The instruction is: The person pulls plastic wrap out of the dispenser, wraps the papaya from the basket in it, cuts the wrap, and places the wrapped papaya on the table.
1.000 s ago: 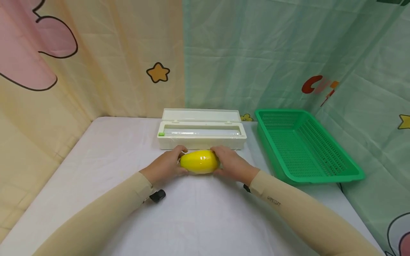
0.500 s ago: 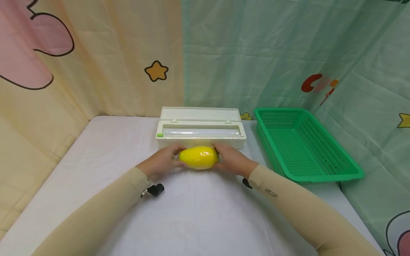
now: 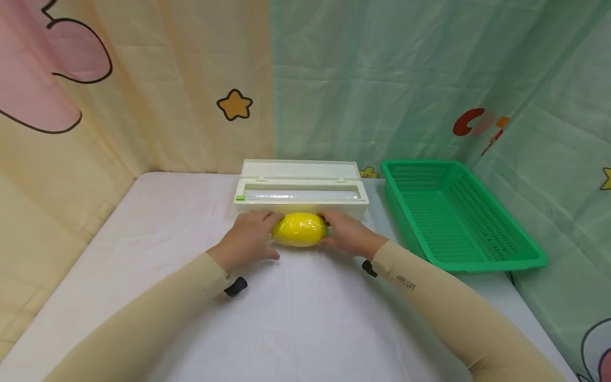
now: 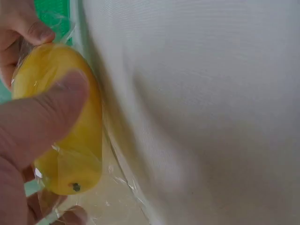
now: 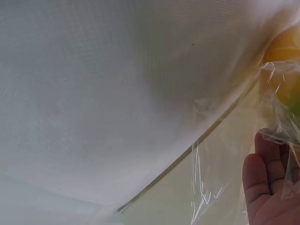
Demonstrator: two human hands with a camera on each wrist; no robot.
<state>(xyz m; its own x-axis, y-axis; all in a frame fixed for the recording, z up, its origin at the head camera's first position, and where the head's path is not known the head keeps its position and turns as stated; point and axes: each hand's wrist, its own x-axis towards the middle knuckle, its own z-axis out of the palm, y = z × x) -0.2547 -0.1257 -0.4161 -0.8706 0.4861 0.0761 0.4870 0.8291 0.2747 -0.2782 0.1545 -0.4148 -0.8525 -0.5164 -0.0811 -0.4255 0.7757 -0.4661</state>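
An oblong yellow fruit, perhaps a mango [image 3: 299, 229], is covered in clear cling film [image 5: 201, 187] with loose, crinkled ends. It lies in front of a white cling film dispenser [image 3: 302, 204] whose lid stands up. My right hand [image 3: 350, 233] holds the fruit's right end, its thumb pressed on it in the left wrist view. At the left end is my left hand [image 3: 248, 236], fingertips touching the fruit's upper edge and thumb spread away from it. A small dark stem mark shows on the fruit [image 4: 70, 154] in the left wrist view.
A green plastic basket [image 3: 415, 233] stands on the right of the white-covered table [image 3: 296, 318]. Patterned curtains [image 3: 382, 79] close off the back and sides. A small green slider [image 3: 240, 198] sits at the dispenser's left end.
The fruit has shifted slightly away, closer to the dispenser. My left thumb has come off the fruit and spread out, while my right hand keeps hold of the other end.
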